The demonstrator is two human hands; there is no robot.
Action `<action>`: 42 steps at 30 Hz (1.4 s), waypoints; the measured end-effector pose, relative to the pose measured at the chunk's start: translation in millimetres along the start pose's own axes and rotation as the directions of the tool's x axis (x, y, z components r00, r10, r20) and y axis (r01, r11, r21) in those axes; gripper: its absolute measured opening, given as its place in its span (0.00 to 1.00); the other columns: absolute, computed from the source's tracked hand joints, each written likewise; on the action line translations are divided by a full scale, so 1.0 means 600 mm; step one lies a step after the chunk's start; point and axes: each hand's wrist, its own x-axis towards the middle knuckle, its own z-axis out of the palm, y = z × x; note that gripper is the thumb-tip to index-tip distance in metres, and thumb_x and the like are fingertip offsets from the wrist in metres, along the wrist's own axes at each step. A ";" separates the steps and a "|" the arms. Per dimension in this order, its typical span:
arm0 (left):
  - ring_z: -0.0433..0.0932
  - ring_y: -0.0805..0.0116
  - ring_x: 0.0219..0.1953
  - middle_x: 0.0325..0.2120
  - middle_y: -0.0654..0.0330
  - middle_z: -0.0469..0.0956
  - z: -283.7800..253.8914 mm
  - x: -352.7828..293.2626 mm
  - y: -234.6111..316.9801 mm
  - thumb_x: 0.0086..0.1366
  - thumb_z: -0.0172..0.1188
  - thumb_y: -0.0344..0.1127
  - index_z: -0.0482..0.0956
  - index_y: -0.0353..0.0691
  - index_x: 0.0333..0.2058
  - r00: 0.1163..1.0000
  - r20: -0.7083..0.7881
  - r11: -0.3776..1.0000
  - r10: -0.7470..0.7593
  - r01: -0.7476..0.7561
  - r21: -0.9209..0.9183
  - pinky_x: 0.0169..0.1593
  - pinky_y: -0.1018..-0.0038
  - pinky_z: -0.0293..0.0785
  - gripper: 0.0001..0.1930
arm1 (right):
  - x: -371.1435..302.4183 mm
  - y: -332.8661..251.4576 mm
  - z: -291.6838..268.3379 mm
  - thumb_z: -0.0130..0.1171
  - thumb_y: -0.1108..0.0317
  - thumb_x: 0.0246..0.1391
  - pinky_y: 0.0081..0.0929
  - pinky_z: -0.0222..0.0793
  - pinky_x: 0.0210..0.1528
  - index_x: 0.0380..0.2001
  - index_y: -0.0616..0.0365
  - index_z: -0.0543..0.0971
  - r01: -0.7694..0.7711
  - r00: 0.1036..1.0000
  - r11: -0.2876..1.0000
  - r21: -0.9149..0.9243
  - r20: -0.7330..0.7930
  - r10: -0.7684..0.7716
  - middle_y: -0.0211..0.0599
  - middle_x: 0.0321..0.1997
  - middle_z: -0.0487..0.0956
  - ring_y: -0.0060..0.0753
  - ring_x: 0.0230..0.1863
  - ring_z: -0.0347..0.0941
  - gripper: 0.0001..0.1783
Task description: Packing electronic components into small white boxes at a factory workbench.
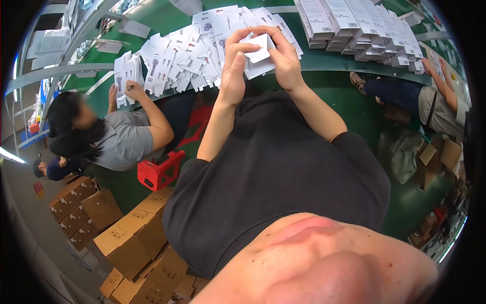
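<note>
Over the table's near edge, both my hands close round one small white carton [259, 52], with its end toward me and a white flap showing there. My left hand [235, 68] grips the left side, its fingers bent over the end. My right hand [286, 57] wraps the right side, with the thumb by the flap. The carton's far part is hidden behind my fingers. Just beyond and to the left spreads a heap of flat white printed cartons [174, 60], with pictures of a device on them.
Stacked white boxes [349, 25] fill the table's right side. At left a co-worker in a grey shirt [124, 139] handles similar cartons [127, 71]; another person [440, 104] is at far right. A red plastic stool [161, 169] and brown cardboard boxes [134, 233] stand on the left floor.
</note>
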 end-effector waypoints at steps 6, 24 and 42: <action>0.63 0.52 0.65 0.64 0.52 0.64 -0.009 -0.009 -0.015 0.62 0.52 0.26 0.71 0.40 0.55 0.996 0.078 0.993 -0.047 0.038 0.110 0.68 0.64 0.56 0.21 | -0.014 -0.011 0.006 0.45 0.77 0.48 0.27 0.61 0.60 0.56 0.61 0.73 -0.068 0.998 0.981 -0.182 0.004 0.070 0.42 0.58 0.73 0.38 0.55 0.69 0.29; 0.55 0.43 0.71 0.70 0.42 0.54 -0.105 -0.077 -0.241 0.57 0.66 0.38 0.63 0.40 0.66 1.000 0.030 0.589 -0.008 -0.020 0.808 0.69 0.51 0.55 0.38 | -0.068 0.192 -0.118 0.65 0.62 0.50 0.36 0.61 0.67 0.59 0.59 0.72 0.053 0.999 0.257 -0.965 0.052 -0.014 0.44 0.60 0.72 0.46 0.61 0.68 0.32; 0.46 0.40 0.74 0.72 0.41 0.48 -0.142 -0.146 -0.348 0.56 0.57 0.28 0.59 0.44 0.70 0.939 0.013 0.239 -0.343 0.073 0.968 0.72 0.52 0.51 0.40 | -0.015 0.386 -0.267 0.49 0.69 0.59 0.43 0.54 0.72 0.61 0.60 0.68 -0.076 0.995 -0.219 -0.973 -0.061 -0.074 0.55 0.69 0.64 0.53 0.71 0.58 0.26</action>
